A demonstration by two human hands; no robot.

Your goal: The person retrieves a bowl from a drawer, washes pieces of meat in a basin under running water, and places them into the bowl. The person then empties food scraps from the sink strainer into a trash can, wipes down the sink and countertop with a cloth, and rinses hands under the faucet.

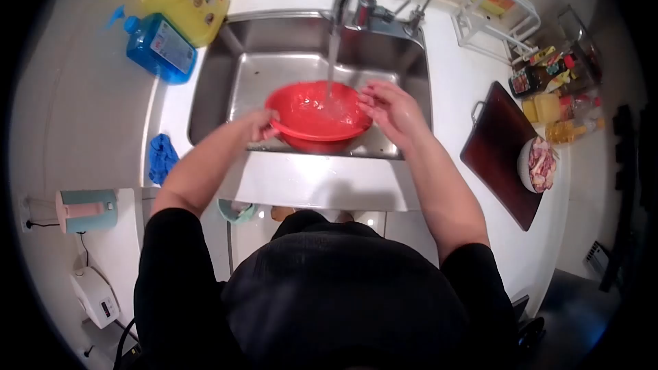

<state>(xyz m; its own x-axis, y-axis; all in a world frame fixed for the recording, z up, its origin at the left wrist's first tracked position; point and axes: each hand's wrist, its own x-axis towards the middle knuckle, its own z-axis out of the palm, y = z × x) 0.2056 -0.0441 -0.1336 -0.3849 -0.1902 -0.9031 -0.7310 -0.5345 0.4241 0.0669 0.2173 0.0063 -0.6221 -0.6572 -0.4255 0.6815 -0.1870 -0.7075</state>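
A red basin (319, 130) stands in the steel sink (257, 68), with water running into it from the faucet (340, 0). My left hand (259, 125) grips the basin's left rim, fingers closed on it. At the right rim is my right hand (391, 111), its fingers apart and slightly curled, wet-looking, beside or just over the edge. Nothing shows in its fingers. Clear water with ripples and splashes lies inside the basin.
Left of the sink are a blue bottle (162, 48), a yellow jug (188, 0) and a blue cloth (162, 157). To the right lie a dark cutting board (499, 154), a bowl of meat (538, 164), a white rack (490, 17) and several bottles.
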